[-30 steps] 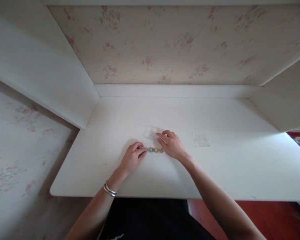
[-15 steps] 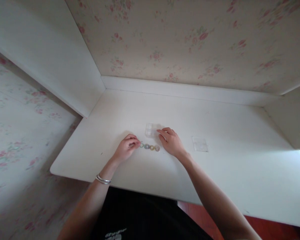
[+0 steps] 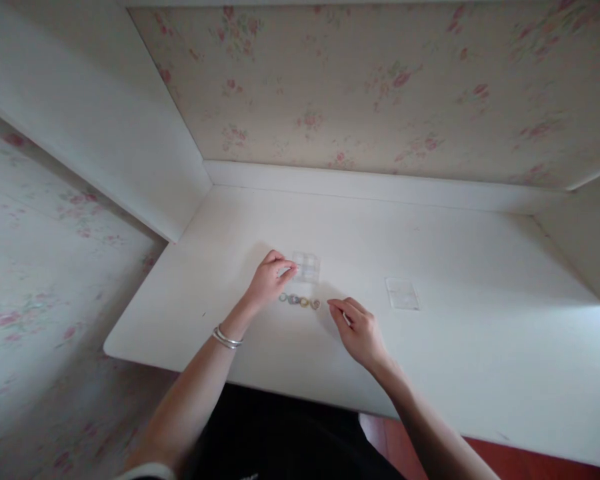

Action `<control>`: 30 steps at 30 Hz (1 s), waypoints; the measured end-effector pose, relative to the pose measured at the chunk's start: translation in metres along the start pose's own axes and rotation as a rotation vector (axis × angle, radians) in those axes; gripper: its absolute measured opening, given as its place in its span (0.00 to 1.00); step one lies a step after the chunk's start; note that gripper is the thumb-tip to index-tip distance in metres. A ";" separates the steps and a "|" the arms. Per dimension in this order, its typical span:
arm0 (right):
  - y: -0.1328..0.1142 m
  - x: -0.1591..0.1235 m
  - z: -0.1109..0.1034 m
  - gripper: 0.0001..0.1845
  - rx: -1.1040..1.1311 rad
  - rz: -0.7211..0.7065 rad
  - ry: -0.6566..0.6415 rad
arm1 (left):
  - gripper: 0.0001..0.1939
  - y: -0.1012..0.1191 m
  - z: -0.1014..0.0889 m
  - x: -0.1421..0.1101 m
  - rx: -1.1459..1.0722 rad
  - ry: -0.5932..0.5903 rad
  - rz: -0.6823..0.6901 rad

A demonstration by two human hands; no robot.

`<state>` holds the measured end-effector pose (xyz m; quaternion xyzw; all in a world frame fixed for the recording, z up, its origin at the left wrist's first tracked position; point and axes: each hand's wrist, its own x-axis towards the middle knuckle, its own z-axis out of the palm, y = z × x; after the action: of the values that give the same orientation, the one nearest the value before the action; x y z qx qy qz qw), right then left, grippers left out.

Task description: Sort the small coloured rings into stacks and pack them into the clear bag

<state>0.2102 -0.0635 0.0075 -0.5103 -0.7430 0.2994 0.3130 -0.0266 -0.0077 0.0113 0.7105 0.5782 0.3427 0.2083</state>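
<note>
Through the head camera I count four small rings [image 3: 294, 300] lying in one row at the centre of the frame, on a white desk [image 3: 470, 340]. From left to right they look greenish, grey-blue, yellow and brownish; the grey-blue one is blurred enough that I can't swear it is a single piece. The row's long axis runs left to right, its right end dipping slightly toward the bottom of the frame.

Just above the row I see one clear box [image 3: 309, 270], squarish, with inner dividers too faint for me to count. One clear square plate [image 3: 403, 293] lies flat, right of centre.

My left hand [image 3: 270, 279] has thumb and forefinger tips brought close together at the box's left edge, covering part of it; I can't tell whether anything is pinched there. My right hand [image 3: 359, 331] is just right of the row, forefinger and thumb nearly meeting, its other fingers curled; the gap is unreadable to me. Two silver bangles [image 3: 227, 338] circle the left wrist. Both forearms are cut off by the bottom edge.
</note>
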 end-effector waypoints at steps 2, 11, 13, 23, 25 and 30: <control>-0.001 -0.007 0.002 0.15 0.006 0.031 0.026 | 0.11 -0.002 0.006 0.012 0.027 0.004 0.039; -0.012 -0.031 0.009 0.14 0.038 0.190 0.168 | 0.11 -0.016 0.015 0.032 -0.004 -0.069 0.065; -0.015 -0.031 0.013 0.14 0.020 0.210 0.175 | 0.12 -0.020 0.007 0.025 -0.069 -0.017 0.027; -0.061 0.011 0.046 0.12 -0.399 -0.093 -0.110 | 0.16 -0.038 -0.020 -0.033 -0.427 -0.044 -0.373; -0.068 0.018 0.054 0.11 -0.459 -0.130 -0.156 | 0.16 -0.038 -0.022 -0.037 -0.451 -0.043 -0.392; -0.074 0.031 0.070 0.11 -0.570 -0.151 -0.202 | 0.18 -0.037 -0.028 -0.039 -0.487 -0.097 -0.413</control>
<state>0.1050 -0.0652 0.0256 -0.4887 -0.8600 0.1040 0.1034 -0.0763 -0.0388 -0.0047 0.5229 0.6004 0.3872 0.4649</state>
